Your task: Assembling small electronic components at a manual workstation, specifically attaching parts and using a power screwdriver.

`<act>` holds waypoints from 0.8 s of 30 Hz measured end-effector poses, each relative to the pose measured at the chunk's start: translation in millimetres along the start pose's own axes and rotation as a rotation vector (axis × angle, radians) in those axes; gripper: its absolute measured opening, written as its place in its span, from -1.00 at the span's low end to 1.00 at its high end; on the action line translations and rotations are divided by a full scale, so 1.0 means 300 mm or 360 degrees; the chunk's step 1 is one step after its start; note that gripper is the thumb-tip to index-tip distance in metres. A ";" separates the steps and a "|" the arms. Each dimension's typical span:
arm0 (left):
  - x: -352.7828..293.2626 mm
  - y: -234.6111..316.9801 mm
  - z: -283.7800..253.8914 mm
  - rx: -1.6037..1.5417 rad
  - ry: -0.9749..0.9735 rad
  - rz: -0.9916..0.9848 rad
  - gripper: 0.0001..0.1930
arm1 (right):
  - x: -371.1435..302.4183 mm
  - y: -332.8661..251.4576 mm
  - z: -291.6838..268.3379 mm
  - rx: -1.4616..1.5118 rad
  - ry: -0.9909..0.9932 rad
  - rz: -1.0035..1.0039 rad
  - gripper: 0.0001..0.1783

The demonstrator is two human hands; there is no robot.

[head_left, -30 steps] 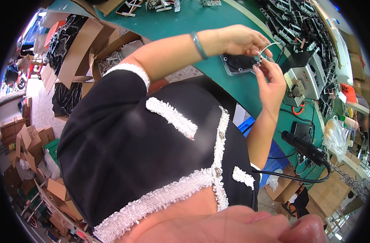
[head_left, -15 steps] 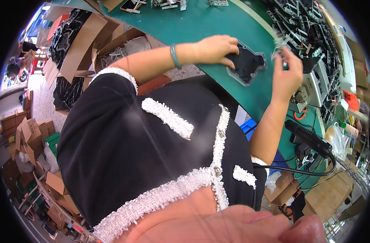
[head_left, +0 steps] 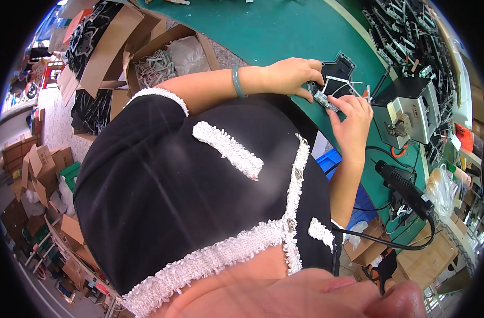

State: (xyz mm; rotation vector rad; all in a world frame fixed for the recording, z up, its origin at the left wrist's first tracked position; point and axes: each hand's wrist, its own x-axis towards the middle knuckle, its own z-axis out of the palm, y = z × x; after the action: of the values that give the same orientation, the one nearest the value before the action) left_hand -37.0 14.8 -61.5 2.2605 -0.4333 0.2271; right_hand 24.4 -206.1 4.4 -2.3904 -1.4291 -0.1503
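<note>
A shallow black tray-like housing (head_left: 341, 69) with a raised rim lies on the green worktop. My left hand (head_left: 295, 77) is closed on its left edge, thumb below and fingers above. My right hand (head_left: 352, 117) pinches a small pale strip (head_left: 324, 100) with metal parts at the near side of the housing; the strip's left end is close to my left thumb. A thin white wire (head_left: 350, 84) arcs from the strips over the housing. Another pale strip (head_left: 337, 79) lies across the housing, and a third short piece (head_left: 368, 93) stands beside my right fingers.
To the right stands a grey and black bench device (head_left: 409, 114), with a black corded hand tool (head_left: 403, 185) nearer me. Piled metal and black strips (head_left: 398, 34) fill the far right. An open cardboard box (head_left: 207, 50) with pale parts is at the left.
My right hand has brought the wired strips from the right onto the housing and lowered. The left hand stays at the housing's edge. The whole view has shifted slightly.
</note>
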 end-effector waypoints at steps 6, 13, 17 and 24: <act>0.006 -0.012 0.014 -0.0080 0.0050 0.0050 -0.54 | -0.019 -0.001 0.039 0.0133 0.0110 0.0066 -0.67; 0.011 -0.018 0.011 -0.0086 0.0075 0.0085 -0.56 | 0.012 -0.017 0.009 -0.0176 -0.0047 -0.0048 -0.69; 0.019 -0.005 -0.007 -0.0154 -0.0002 0.0035 -0.58 | 0.034 -0.023 -0.009 -0.0253 -0.0220 -0.0099 -0.71; 0.020 -0.009 -0.006 -0.0171 -0.0012 0.0049 -0.58 | 0.031 -0.012 -0.011 -0.0086 -0.0206 -0.0062 -0.70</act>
State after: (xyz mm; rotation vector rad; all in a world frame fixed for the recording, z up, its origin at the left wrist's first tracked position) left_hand -30.4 16.4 -60.3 2.1517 -0.4734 0.2062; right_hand 25.9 -197.9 10.9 -2.4564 -1.5481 -0.0450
